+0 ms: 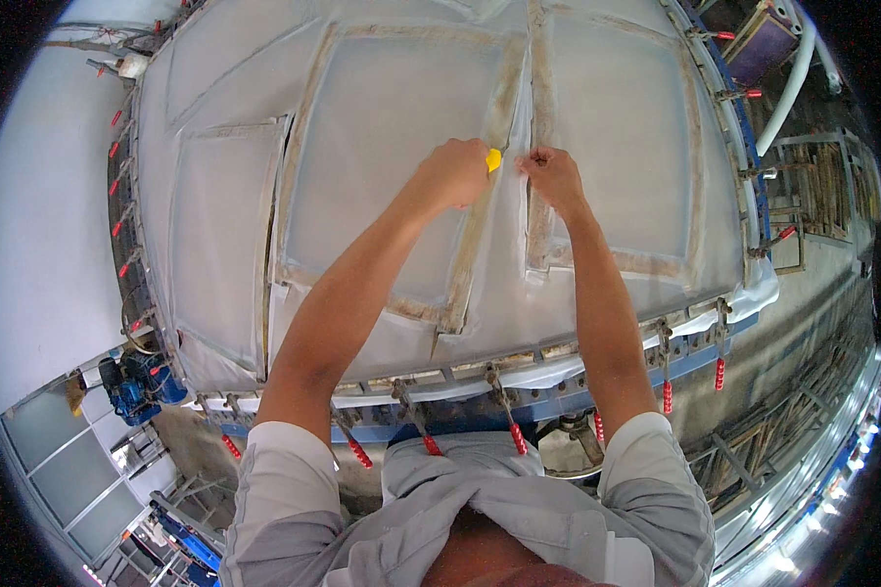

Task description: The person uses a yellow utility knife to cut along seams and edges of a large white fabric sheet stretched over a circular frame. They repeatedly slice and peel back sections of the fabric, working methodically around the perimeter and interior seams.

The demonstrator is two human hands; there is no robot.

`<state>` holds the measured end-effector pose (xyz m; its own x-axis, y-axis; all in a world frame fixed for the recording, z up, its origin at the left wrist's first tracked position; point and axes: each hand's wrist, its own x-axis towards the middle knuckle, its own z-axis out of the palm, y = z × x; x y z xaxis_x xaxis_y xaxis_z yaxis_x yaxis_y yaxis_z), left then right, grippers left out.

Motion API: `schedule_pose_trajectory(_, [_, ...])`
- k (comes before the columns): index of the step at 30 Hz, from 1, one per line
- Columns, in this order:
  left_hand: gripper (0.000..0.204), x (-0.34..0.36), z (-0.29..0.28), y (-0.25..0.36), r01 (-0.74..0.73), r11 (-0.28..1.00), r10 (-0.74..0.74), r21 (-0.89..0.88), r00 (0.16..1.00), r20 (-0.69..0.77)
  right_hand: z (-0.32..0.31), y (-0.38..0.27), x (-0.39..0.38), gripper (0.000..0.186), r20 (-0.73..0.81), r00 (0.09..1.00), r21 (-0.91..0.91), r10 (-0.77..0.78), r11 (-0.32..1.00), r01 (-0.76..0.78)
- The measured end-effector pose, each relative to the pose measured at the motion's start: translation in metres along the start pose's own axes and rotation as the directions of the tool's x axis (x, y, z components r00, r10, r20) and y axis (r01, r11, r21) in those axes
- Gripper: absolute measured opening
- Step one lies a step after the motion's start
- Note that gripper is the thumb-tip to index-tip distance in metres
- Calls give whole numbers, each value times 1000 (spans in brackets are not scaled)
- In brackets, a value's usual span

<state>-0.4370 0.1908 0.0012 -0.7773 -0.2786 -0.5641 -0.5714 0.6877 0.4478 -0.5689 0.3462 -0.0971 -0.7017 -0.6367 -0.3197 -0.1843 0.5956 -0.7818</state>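
- Yellow piece [494,160], small, shows at the front of the left hand [452,174], whose fingers are curled tight around it; it sits toward 12 o'clock, over the seam between two brown-edged frames.
- Right hand [555,179], at 3 o'clock from it, has its fingers drawn in near the seam; I cannot tell whether they meet or hold anything.
- Likely trouble: if the yellow piece carries an edge, which I cannot see, too much pressure could nick the pale sheet [519,305]; a slip toward 3 o'clock could catch the right fingers.
- Uneven pulling might crease the sheet along the seam, or drag it under the clamps.
- Translucent and loosely rippled, the sheet covers the table [739,328], with the left frame [504,93] toward 11 o'clock and the right frame [697,176] toward 2.
- Red-handled clamps [508,411] line the rim at 6, 9 and 3 o'clock.
- Beyond: blue machine [132,388] at 8 o'clock, white pipe [789,98] at 2, timber rack [824,186] nearer 3, concrete floor [803,303] at 4.
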Motion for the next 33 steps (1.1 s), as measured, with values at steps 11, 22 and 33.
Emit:
schedule_pose_trajectory(11, [33,-154,109,-40,-74,994,63,76,989,134,-4,23,8,36,39,990,341,137,929,-142])
schedule_pose_trajectory(22, [42,-188,18,-54,-43,973,-20,-228,963,-269,-19,-20,72,22,96,986,553,136,816,-167])
schedule_pose_trajectory(33, [43,58,-14,-62,-202,792,554,576,635,-538,5,-13,132,31,-548,827,2,-125,989,150])
